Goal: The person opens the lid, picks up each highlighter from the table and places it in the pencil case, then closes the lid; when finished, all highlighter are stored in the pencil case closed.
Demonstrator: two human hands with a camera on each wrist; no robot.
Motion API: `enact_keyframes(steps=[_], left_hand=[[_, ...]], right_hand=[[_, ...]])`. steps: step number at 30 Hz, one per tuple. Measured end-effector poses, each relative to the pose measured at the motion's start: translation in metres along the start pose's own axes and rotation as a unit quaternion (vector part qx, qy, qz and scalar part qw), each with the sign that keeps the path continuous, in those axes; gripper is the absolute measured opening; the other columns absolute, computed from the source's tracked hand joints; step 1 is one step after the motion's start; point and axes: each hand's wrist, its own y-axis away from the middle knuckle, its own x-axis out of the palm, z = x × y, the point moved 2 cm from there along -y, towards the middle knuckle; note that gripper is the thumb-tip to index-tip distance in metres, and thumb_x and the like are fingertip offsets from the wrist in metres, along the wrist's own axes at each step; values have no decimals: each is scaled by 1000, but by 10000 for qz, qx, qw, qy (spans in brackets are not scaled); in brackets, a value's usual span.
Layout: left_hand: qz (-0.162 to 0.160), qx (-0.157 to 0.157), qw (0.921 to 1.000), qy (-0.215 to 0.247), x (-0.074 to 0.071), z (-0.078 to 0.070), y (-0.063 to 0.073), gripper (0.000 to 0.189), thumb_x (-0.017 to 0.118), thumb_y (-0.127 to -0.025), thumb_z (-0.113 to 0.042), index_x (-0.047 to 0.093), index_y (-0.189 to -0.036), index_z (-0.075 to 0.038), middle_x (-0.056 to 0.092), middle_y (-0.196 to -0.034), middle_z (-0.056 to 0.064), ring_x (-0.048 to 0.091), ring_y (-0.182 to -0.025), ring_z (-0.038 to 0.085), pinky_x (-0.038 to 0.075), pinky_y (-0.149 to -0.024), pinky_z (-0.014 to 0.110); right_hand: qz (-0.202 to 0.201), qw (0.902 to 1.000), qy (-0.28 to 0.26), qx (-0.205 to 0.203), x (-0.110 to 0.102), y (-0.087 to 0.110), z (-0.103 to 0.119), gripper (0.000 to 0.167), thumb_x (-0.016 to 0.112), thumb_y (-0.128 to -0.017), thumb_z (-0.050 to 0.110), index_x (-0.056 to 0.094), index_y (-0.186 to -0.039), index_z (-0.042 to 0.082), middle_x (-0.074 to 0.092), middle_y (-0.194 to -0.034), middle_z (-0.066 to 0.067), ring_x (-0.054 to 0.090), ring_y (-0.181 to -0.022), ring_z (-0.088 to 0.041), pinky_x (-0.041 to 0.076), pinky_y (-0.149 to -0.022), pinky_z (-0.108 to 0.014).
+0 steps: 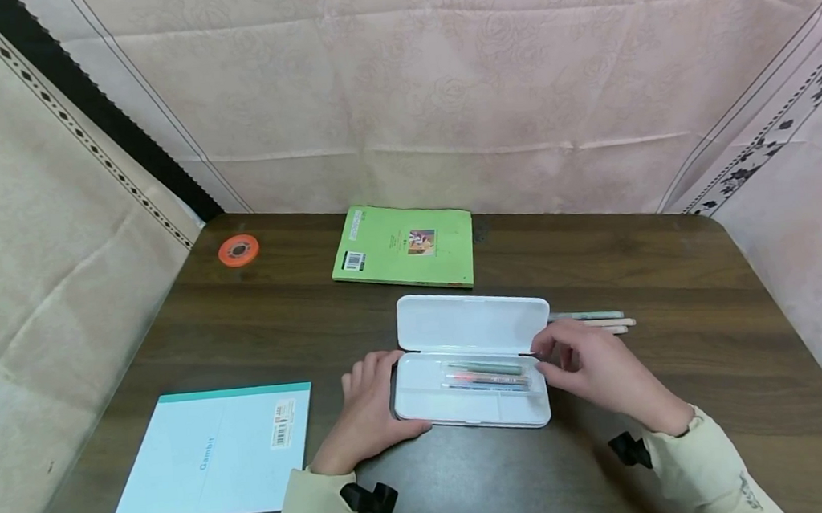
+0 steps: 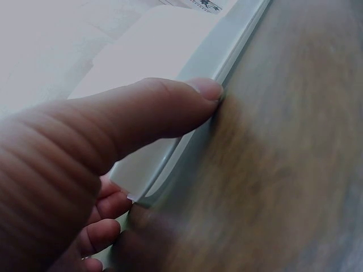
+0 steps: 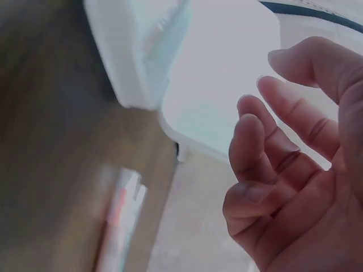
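A white pencil case lies on the table with its lid swung back. Several pens rest inside its tray. At the case's left end, my left hand grips it. The thumb lies along the front edge in the left wrist view, and the other fingers bend round the side. My right hand hovers by the right end of the case, near the hinge. In the right wrist view its fingers are loosely bent, with nothing between them and the thumb.
Several more pens lie right of the lid, partly behind my right hand. Behind the case is a green book. A light blue notebook sits at the left. An orange ring-shaped object is near the table's far left corner.
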Motion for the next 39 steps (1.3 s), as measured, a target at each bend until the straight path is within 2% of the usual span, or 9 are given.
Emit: enact_keyframes(steps=[3,8,12,15,18,25,33,39], left_hand=[[16,-8,10000,15,0,0,0,97,88,-64,-47,43,-140,-10,46,-131,10,39,-113,27,25,-87,42],[5,22,10000,-2,0,0,-1,97,88,-63,-47,43,-141,-9,46,-131,10,40,-113,27,25,-86,42],[-18,59,10000,-35,-1,1,-1,99,89,-63,-47,43,-141,-9,46,-132,11,41,-114,28,24,-85,41],[-31,72,10000,-24,-1,1,-1,99,89,-63,-47,43,-141,-9,46,-132,11,41,-115,29,25,-85,41],[-31,70,10000,5,-2,1,0,99,89,-63,-47,43,-141,-8,46,-131,11,41,-115,29,25,-86,41],[-22,43,10000,26,-3,-1,0,97,89,-63,-46,43,-141,-10,46,-131,10,41,-116,28,26,-87,42],[-8,25,10000,62,-2,-3,1,98,90,-63,-44,43,-142,-10,46,-131,11,40,-117,29,26,-89,43],[-12,43,10000,24,-2,-3,1,96,89,-64,-44,44,-141,-10,47,-131,10,40,-116,29,27,-89,43]], right_hand=[[-215,9997,63,-37,-12,3,-5,21,78,-82,13,69,-100,17,66,-92,5,52,-70,-4,46,-60,-23],[-845,9961,182,-199,-34,10,-17,24,78,-80,9,68,-97,22,65,-90,11,53,-68,0,44,-61,-18],[-1154,9931,194,74,-49,16,-26,23,79,-81,12,67,-96,26,61,-85,13,52,-68,0,41,-61,-16],[-1208,9919,135,361,-57,20,-32,21,78,-83,15,67,-96,26,61,-83,12,53,-69,-1,41,-63,-15],[-1162,9917,79,553,-62,24,-39,19,77,-85,17,67,-98,26,62,-84,11,54,-69,-1,41,-64,-15],[-954,9929,59,708,-65,27,-57,15,74,-88,19,66,-100,24,65,-87,6,57,-71,0,43,-64,-14],[-401,9938,207,1020,-58,28,-81,15,72,-90,23,66,-102,17,67,-96,1,59,-75,1,48,-66,-21],[-89,9893,97,1453,-55,28,-95,22,71,-91,29,66,-107,14,68,-100,-3,59,-78,0,49,-65,-25]])
